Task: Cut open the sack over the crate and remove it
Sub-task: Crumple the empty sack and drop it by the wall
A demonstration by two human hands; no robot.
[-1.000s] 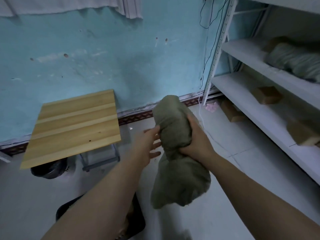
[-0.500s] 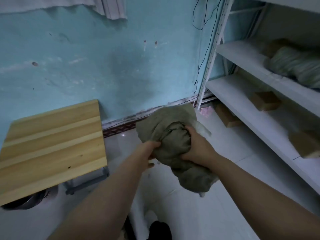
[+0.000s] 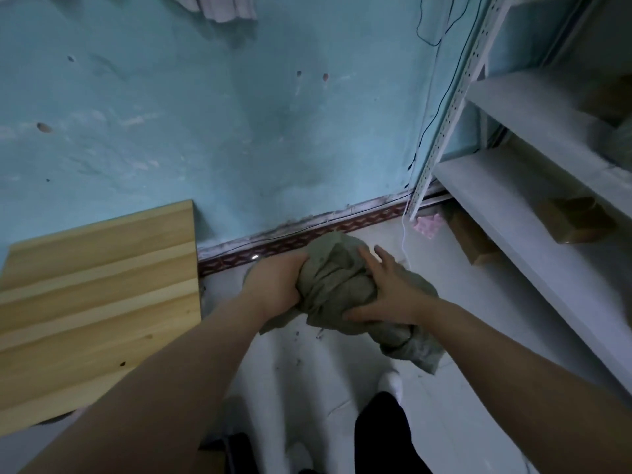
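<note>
The olive-green sack (image 3: 335,285) is bunched into a crumpled ball between both hands, held low above the white tiled floor near the wall. My left hand (image 3: 273,285) grips its left side with the fingers buried in the cloth. My right hand (image 3: 386,289) presses flat on its right side, fingers spread over the folds, and a loose end of the sack hangs down below that hand. No crate is in view.
A light wooden tabletop (image 3: 95,309) stands at the left. White metal shelving (image 3: 533,206) with brown blocks (image 3: 574,218) fills the right. A turquoise wall (image 3: 239,131) with a dark skirting strip is ahead. My dark trouser leg (image 3: 383,436) shows below.
The sack went from a long hanging bundle to a tight ball held lower, nearer the floor. My left hand closed onto it and my right hand's fingers spread. The view tilted down and right.
</note>
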